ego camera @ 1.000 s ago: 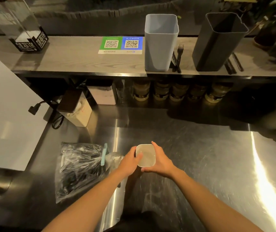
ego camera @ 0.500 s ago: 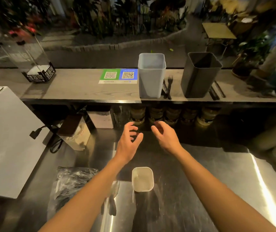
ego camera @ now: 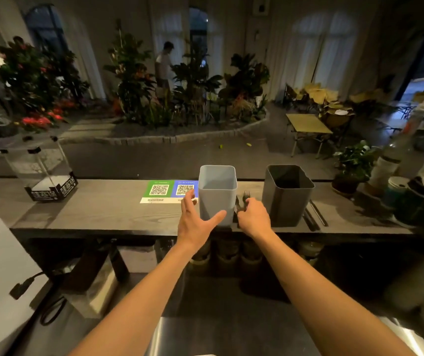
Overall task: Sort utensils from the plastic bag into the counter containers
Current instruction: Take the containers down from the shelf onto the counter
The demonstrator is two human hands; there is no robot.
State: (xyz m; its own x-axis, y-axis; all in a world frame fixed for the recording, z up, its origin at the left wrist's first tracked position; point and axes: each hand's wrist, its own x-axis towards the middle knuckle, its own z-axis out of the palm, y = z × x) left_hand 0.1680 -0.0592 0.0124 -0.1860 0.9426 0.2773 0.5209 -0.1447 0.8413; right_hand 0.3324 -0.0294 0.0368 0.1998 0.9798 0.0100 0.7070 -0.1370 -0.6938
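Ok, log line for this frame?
left hand: open, at light grey container | right hand: grips black fork | dark container: untouched

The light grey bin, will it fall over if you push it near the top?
Probably, yes. The light grey bin is tall and narrow, and it looks empty inside, so a push up high could tip it. It looks like thin plastic, so likely light to lift. The left hand is low beside it, a steadier spot.
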